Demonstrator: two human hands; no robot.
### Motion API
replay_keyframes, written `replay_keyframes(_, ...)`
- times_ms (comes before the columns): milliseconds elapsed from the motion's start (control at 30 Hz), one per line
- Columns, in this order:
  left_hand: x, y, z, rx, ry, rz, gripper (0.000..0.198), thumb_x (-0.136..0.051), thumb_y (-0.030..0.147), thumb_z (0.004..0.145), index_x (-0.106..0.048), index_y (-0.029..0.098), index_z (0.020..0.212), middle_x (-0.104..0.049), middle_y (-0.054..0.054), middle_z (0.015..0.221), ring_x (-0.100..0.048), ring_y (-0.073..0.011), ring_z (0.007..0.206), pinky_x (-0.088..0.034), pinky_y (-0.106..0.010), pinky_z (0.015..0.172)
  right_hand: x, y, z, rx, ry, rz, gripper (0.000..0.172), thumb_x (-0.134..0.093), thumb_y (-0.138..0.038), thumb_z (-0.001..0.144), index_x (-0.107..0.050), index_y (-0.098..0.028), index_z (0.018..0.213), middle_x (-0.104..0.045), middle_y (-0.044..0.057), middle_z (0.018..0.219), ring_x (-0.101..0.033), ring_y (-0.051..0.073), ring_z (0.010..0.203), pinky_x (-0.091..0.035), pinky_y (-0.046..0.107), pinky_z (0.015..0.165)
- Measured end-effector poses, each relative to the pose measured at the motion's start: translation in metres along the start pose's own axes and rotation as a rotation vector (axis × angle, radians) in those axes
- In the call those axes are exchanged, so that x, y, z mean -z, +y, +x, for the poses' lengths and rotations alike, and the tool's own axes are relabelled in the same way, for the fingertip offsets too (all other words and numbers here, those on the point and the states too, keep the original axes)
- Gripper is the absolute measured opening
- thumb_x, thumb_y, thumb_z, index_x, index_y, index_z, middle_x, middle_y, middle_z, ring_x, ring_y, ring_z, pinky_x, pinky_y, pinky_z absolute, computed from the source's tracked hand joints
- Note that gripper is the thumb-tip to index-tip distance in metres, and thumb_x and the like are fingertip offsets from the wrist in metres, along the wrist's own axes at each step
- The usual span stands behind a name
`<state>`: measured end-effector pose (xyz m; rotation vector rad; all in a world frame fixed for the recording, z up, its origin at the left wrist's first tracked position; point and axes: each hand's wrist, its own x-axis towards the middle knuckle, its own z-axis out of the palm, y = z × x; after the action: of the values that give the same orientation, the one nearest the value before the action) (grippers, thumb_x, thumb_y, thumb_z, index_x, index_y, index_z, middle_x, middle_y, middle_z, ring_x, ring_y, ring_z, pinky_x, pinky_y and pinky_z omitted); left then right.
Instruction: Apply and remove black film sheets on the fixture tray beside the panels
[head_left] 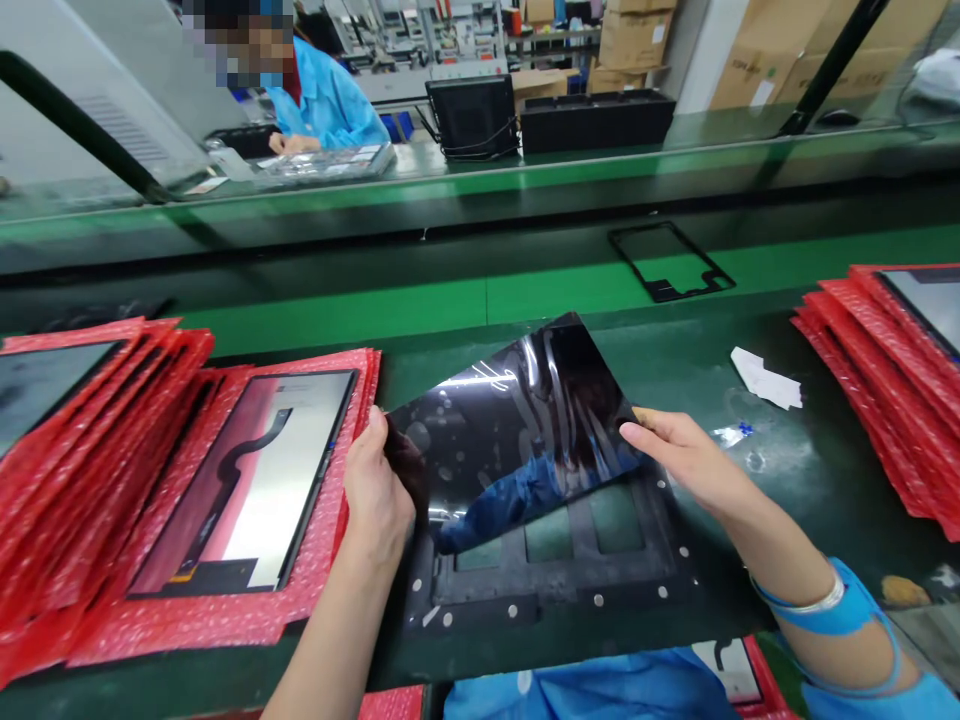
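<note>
A glossy black display panel (502, 430) is held tilted between my two hands, its shiny surface showing reflections and wrinkled clear film. My left hand (379, 490) closes on the panel's left edge, the thumb on top. At the opposite end, my right hand (679, 445) pinches the right edge between thumb and fingers. Beneath the panel lies a black fixture (555, 590) with rectangular openings and several round silver studs; the panel hides its far part. Left of my left hand, another display panel (300, 470), its silvery back up with a black ribbon cable, rests on red bubble wrap.
Stacks of red bubble-wrap sleeves (172, 440) stand at the left, with more sleeves (862, 390) at the right. A thin black frame (660, 290) lies on the green strip. White paper scraps (765, 380) are at right. Across a barrier, a person in a blue sleeve (337, 95) sits working.
</note>
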<state>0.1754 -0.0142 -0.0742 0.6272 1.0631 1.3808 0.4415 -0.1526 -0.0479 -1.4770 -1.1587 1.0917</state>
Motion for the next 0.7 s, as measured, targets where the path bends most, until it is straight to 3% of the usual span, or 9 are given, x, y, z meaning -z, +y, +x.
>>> replay_keyframes(100,-0.006,0.001,-0.005,-0.044,0.080,-0.126,0.019,-0.085,0.027,0.068,-0.067,0.020,0.068,-0.069,0.006,0.065,-0.063,-0.0074,0.059,-0.050,-0.014,0.057,-0.005,0.003,0.000,-0.045,-0.046,0.145,0.054,-0.064,-0.074,0.076,-0.059,-0.021,0.069,-0.056,0.002,0.060,-0.058,0.018,0.057,-0.046,0.029,0.055)
replay_keyframes(233,-0.011,0.005,-0.009,-0.006,0.001,-0.030,0.028,-0.086,0.040,0.065,-0.071,0.018,0.075,-0.074,0.000,0.071,-0.071,-0.0174,0.069,-0.058,-0.026,0.066,-0.010,0.011,-0.001,-0.076,0.075,0.232,0.053,-0.072,-0.072,0.071,-0.063,-0.020,0.074,-0.063,0.004,0.062,-0.061,0.019,0.049,-0.042,0.027,0.045)
replay_keyframes(367,-0.011,0.010,-0.015,0.126,-0.228,0.088,0.038,-0.086,0.046,0.063,-0.070,0.015,0.077,-0.074,-0.006,0.072,-0.074,-0.0283,0.088,-0.059,-0.033,0.072,-0.002,0.019,0.003,-0.082,0.222,0.273,0.051,-0.077,-0.068,0.068,-0.061,-0.020,0.069,-0.061,0.004,0.059,-0.064,0.022,0.051,-0.042,0.027,0.043)
replay_keyframes(533,-0.014,0.012,-0.029,0.309,-0.644,0.202,0.033,-0.088,0.024,0.062,-0.072,0.015,0.089,-0.075,-0.009,0.079,-0.074,-0.0314,0.091,-0.059,-0.033,0.068,0.011,0.027,0.012,-0.093,0.351,0.317,0.051,-0.082,-0.065,0.063,-0.058,-0.020,0.068,-0.059,0.002,0.064,-0.063,0.019,0.052,-0.041,0.027,0.042)
replay_keyframes(600,-0.015,0.010,-0.033,0.302,-0.705,0.205,0.036,-0.088,0.024,0.062,-0.072,0.015,0.094,-0.075,-0.010,0.080,-0.074,-0.0310,0.087,-0.058,-0.031,0.065,0.013,0.027,0.013,-0.107,0.339,0.314,0.053,-0.082,-0.067,0.062,-0.058,-0.020,0.071,-0.060,0.003,0.063,-0.062,0.019,0.051,-0.041,0.028,0.043)
replay_keyframes(700,-0.013,0.007,-0.032,0.276,-0.665,0.200,0.038,-0.088,0.031,0.063,-0.072,0.012,0.091,-0.074,-0.011,0.078,-0.075,-0.0295,0.079,-0.056,-0.029,0.059,0.014,0.020,0.018,-0.097,0.324,0.302,0.055,-0.084,-0.065,0.059,-0.057,-0.021,0.078,-0.060,0.000,0.064,-0.060,0.017,0.049,-0.042,0.027,0.043)
